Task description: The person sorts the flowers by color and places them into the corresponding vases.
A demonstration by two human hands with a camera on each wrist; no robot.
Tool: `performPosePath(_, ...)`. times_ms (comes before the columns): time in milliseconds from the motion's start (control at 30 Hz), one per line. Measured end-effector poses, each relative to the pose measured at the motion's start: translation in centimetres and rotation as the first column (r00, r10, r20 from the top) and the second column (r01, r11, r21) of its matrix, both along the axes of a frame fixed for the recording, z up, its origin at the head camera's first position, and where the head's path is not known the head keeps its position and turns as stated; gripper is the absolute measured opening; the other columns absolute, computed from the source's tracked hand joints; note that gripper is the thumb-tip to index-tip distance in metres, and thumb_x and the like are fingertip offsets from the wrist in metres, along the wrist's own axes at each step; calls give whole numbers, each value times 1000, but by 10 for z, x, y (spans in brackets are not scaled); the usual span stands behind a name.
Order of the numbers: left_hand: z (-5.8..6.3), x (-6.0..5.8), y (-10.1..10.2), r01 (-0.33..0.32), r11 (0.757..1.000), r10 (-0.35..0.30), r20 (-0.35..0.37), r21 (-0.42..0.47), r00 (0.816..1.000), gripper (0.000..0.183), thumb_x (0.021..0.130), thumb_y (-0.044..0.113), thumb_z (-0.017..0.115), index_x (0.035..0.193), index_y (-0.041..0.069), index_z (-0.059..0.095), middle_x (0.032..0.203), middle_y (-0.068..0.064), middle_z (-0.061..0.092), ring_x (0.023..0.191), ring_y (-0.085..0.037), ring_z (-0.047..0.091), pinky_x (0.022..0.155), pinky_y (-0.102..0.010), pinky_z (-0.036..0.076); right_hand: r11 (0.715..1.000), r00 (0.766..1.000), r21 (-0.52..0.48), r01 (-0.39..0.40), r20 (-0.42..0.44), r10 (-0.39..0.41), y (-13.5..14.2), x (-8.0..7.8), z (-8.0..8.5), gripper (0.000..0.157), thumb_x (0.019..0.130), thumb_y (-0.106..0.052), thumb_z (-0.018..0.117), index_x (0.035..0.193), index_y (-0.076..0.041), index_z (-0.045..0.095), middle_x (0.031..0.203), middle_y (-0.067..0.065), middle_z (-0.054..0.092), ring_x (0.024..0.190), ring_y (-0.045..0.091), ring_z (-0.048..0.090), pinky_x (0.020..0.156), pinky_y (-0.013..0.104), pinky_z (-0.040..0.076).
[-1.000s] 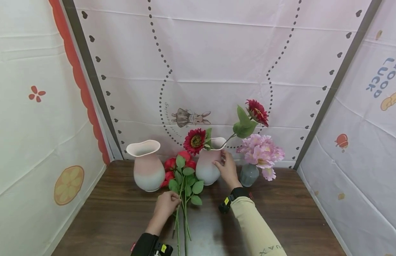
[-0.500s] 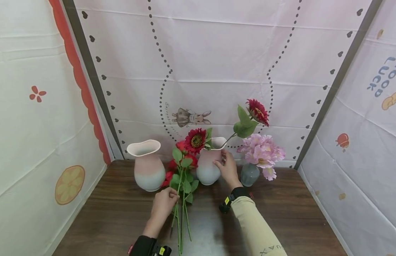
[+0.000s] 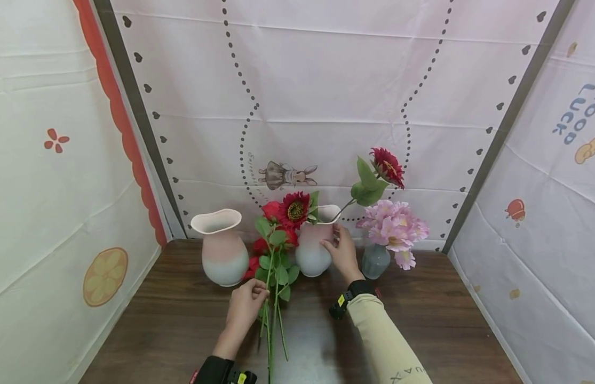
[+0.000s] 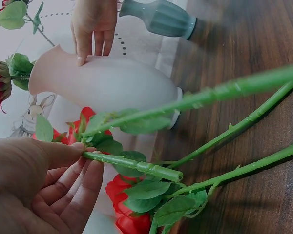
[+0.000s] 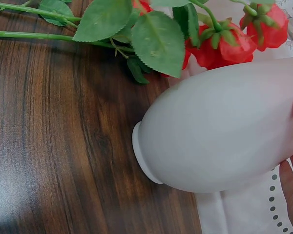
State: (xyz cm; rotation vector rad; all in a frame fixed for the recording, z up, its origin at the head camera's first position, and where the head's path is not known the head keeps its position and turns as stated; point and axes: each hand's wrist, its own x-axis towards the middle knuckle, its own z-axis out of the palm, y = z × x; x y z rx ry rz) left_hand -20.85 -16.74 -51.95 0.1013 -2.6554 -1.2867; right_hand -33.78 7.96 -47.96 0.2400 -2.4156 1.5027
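My left hand [image 3: 246, 305] pinches the green stem [image 4: 132, 165] of a red rose between thumb and fingertips, with the stem's cut end pointing away from the hand. Other rose stems [image 3: 280, 325] lie on the table beside it. The red roses [image 3: 272, 211] are in front of and left of a pink-and-grey vase [image 3: 312, 257]. My right hand [image 3: 344, 250] grips that vase near its neck, thumb on the near side. Two dark red daisy-like flowers stand in the vase: one [image 3: 294, 210] leans left, the other [image 3: 387, 168] right.
A second pink-and-grey vase [image 3: 224, 261], with nothing visible in its mouth, stands left of the roses. A small blue-grey vase [image 3: 375, 262] with pink flowers [image 3: 393, 226] stands at right. Printed cloth [image 3: 326, 80] encloses the dark wooden table [image 3: 422, 330] behind and on both sides.
The red rose held by my left hand has risen, its bloom now close beside the left dark red flower. The left hand moved slightly up and left. My right hand stays on the vase.
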Motion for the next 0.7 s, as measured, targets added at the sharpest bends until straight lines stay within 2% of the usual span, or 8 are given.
performPosePath(400, 0, 1, 0, -19, 1000, 19, -23, 1, 1000, 10, 93, 13, 69, 101, 7, 69, 92, -8, 74, 78, -19, 70, 60, -28, 56, 1000, 1000, -12, 0, 3, 0, 0, 0, 0, 58, 90, -10, 73, 140, 1, 46, 139, 24, 52, 134, 40, 52, 111, 50, 50)
performPosePath(700, 1, 1, 2, -55, 995, 50, -63, -83, 997, 11, 91, 18, 73, 98, 13, 68, 92, -4, 74, 82, -20, 72, 64, -34, 59, 1000, 1000, -19, 6, 16, -6, -1, -1, 0, 58, 90, -9, 73, 141, 1, 46, 141, 23, 51, 135, 39, 51, 112, 49, 49)
